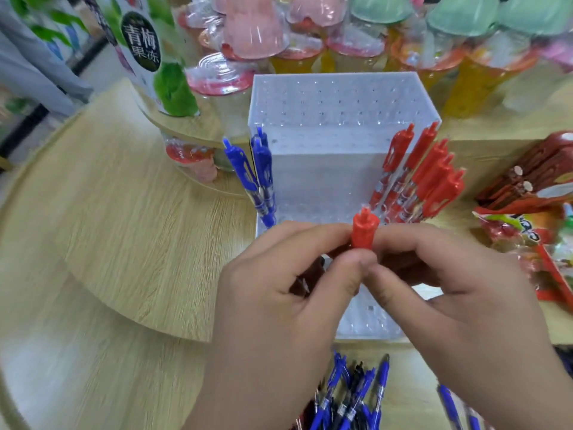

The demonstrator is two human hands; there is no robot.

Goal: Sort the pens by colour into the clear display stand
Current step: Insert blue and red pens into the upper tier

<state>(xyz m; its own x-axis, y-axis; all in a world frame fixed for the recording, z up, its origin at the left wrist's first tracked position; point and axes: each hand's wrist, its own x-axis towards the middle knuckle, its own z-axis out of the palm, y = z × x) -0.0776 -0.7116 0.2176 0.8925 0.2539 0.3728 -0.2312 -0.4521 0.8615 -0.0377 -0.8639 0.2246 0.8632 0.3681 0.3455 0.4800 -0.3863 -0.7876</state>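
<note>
Above the stand [328,97], left hand [279,305] and right hand [459,305] pinch one red pen [365,231]; lowered askew, it may miss its hole and topple.

The clear display stand [328,100] is open from above across its middle and far rows. Blue pens [262,175] stand along its left edge; red pens [429,178] lean at its right. Your left hand [279,293] and right hand [459,293], pinching the held red pen [365,232], cover its near rows. Jelly cups [356,51] crowd just beyond its far wall; snack packets [527,218] flank the right; loose pens [356,395] lie nearest.
</note>
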